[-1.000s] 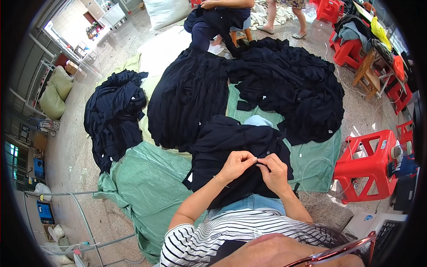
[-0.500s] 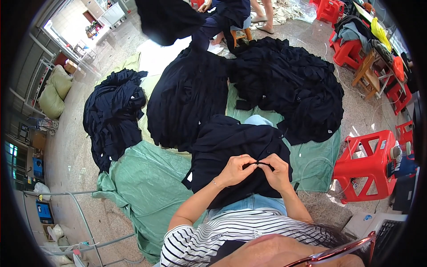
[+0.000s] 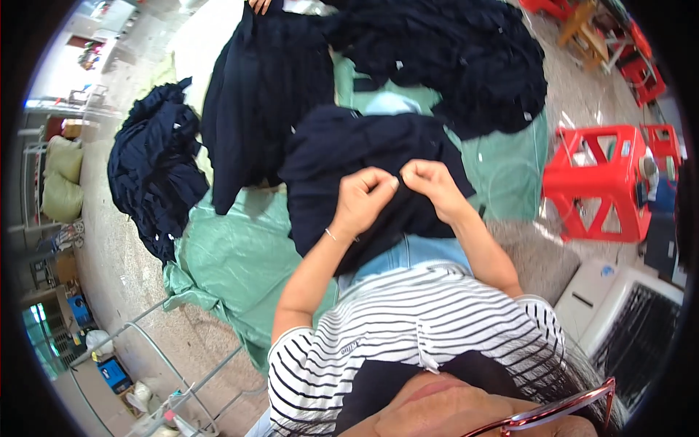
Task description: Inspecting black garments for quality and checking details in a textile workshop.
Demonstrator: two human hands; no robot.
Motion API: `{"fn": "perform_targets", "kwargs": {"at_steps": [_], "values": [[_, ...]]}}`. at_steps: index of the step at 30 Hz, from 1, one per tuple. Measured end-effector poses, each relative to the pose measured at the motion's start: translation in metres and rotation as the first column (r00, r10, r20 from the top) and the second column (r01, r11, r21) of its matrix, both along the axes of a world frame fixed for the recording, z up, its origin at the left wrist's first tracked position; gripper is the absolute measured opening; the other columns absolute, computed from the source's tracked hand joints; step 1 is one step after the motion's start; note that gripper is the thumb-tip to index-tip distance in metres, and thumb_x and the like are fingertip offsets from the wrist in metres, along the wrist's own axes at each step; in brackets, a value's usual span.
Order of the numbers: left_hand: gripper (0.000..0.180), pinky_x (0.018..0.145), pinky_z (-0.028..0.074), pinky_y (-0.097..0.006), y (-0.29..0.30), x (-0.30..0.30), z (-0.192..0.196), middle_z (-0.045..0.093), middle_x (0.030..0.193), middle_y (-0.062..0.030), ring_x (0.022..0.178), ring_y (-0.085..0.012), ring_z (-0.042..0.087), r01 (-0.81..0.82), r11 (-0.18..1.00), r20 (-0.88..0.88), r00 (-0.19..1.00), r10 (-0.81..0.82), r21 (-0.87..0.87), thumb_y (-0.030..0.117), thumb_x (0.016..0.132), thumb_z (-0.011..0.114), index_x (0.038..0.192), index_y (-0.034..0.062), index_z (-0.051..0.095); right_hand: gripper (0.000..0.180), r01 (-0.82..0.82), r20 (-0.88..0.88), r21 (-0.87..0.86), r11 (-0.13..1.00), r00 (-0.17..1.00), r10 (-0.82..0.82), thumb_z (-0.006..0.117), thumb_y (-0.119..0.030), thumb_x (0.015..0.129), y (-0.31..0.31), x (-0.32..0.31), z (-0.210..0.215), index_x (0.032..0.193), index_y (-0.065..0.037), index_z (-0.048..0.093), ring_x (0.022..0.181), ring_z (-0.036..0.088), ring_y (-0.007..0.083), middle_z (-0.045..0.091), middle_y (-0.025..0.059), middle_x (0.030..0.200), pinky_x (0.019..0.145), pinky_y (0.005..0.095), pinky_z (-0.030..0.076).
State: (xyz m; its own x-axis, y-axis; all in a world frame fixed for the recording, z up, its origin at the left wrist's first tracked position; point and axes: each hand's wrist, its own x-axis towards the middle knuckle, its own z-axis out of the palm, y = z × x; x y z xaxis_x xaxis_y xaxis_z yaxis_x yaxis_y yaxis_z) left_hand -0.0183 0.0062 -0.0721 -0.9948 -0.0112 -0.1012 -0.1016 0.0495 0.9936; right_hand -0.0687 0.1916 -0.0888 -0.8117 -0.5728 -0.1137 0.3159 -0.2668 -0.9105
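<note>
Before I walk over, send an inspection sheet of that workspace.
Surface: green sheet, wrinkled, over speckled floor.
Job's things: dark cloth draped across the person's lap.
Clutter: dark heaps at left, ahead and ahead to the right.
Hands: left hand and right hand curled above the lap, fingertips close but slightly apart; whether they pinch anything, cannot tell.
Cables: cannot tell; too blurred to confirm thin lines.
Surroundings: large red stool at right, olive sacks at far left, another person's hand at the top edge.
</note>
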Motion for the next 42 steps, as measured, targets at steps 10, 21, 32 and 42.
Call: {"fn": "perform_targets", "kwargs": {"at_steps": [10,21,32,42], "values": [[0.053,0.072,0.053,-0.036,-0.006,-0.036,0.025,0.071,0.076,-0.0169,0.076,-0.0268,0.071,0.3,0.801,0.281,0.944,-0.172,-0.518,0.051,0.096,0.059,0.086,0.0014,0.076,0.012,0.262,-0.438,0.414,0.872,0.897,-0.062,0.074,-0.008,0.085,0.008,0.043,0.032,0.092,0.0,0.07,0.069,0.061,0.0138,0.064,0.0058,0.077,0.063,0.0282,0.047],[0.005,0.06,0.043,-0.022,0.018,-0.041,-0.002,0.064,0.08,-0.0002,0.069,-0.0052,0.055,0.23,0.971,0.15,0.96,-0.237,0.063,0.003,0.093,0.064,0.089,0.0011,0.066,0.013,0.532,-0.8,0.432,0.728,0.599,0.037,0.075,-0.009,0.079,-0.007,0.056,0.023,0.086,-0.004,0.065,0.068,0.065,0.03,0.063,0.0093,0.078,0.06,0.0401,0.051],[0.013,0.06,0.039,-0.019,0.012,-0.039,-0.006,0.061,0.077,0.0054,0.07,-0.0009,0.048,0.258,0.959,0.275,0.92,-0.281,0.118,0.01,0.092,0.072,0.089,-0.0028,0.07,0.015,0.508,-0.71,0.426,0.749,0.7,-0.071,0.076,0.003,0.076,0.024,0.03,0.029,0.088,-0.001,0.067,0.073,0.063,0.0262,0.063,0.0107,0.082,0.062,0.0329,0.048],[0.013,0.064,0.043,-0.02,0.015,-0.026,-0.013,0.064,0.079,0.0037,0.073,-0.0021,0.053,0.186,0.964,0.219,0.949,-0.226,0.187,0.011,0.092,0.071,0.09,-0.0014,0.073,0.016,0.619,-0.82,0.265,0.739,0.548,-0.165,0.072,0.01,0.077,0.011,0.033,0.021,0.09,0.001,0.067,0.075,0.063,0.0282,0.063,0.0127,0.082,0.066,0.0334,0.05]]}}
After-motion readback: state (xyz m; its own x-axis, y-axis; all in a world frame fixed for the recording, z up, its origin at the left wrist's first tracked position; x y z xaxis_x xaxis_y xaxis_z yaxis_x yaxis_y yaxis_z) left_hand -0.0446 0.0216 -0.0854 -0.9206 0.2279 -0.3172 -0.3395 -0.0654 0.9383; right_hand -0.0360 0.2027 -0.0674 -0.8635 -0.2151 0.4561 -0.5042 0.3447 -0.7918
